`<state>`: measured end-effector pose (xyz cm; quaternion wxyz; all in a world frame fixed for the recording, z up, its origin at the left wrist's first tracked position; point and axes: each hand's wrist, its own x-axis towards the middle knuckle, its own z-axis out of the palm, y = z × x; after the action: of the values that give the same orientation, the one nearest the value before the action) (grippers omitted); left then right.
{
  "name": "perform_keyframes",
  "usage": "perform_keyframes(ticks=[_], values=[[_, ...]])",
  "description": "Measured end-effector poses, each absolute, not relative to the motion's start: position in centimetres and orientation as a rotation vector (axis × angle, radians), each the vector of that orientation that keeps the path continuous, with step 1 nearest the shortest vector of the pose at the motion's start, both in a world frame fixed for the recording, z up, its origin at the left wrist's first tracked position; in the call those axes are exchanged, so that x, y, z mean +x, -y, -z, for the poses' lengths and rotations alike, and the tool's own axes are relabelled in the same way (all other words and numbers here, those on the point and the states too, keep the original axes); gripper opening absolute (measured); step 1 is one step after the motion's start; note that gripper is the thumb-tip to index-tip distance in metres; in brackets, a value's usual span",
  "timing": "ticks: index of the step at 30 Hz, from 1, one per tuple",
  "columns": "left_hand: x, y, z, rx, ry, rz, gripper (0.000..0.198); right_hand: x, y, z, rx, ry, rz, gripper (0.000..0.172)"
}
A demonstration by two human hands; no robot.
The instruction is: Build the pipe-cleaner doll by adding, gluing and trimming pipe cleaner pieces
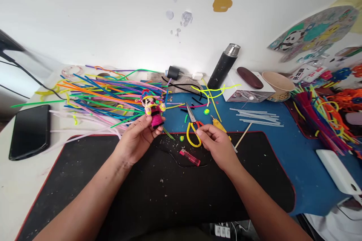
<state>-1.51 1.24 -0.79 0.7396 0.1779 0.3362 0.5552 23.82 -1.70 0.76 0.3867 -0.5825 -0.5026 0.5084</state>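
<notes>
In my left hand a small doll of fuzzy pipe cleaners is pinched upright between thumb and fingers. It has a magenta body, a pale face and a blue and yellow headpiece. My right hand is closed at the handles of the scissors, whose yellow loop shows beside the thumb. The other loop is mostly hidden by that hand, and the blades point away from me, slightly parted. Below the scissors lies a pink-red lighter. Small yellow-green coils rest nearby.
Many coloured pipe cleaners spread across the left, near a black phone. White glue sticks, a yellow glue gun and a black flask are on the right. A black mat covers the front.
</notes>
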Motion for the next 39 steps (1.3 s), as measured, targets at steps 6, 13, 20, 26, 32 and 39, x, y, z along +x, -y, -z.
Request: perform_keyframes(ticks=[6,13,20,26,32,39], values=[[-1.9,-1.5,0.8,0.414,-0.748,-1.263,0.028,22.9,2.1,0.1,-1.666,1.729,-1.152,0.018],[-1.2,-1.1,1.2,0.385,-0.739,-1.199,0.025,21.9,1.4,0.8,-1.808,2.109,-0.831,0.014],[-0.9,-0.7,1.4,0.364,-0.706,-1.126,0.024,21.2,0.9,0.8,-1.909,2.272,-0.695,0.015],[-0.8,-0.7,1.4,0.341,-0.691,-1.126,0.019,21.1,0.9,1.1,-1.916,2.34,-0.62,0.015],[-0.9,-0.7,1.6,0.338,-0.679,-1.126,0.017,21.1,0.9,1.0,-1.915,2.346,-0.622,0.013],[-1.0,-0.9,1.6,0.29,-0.663,-1.116,0.024,21.2,1.1,1.1,-1.901,2.328,-0.635,0.014]])
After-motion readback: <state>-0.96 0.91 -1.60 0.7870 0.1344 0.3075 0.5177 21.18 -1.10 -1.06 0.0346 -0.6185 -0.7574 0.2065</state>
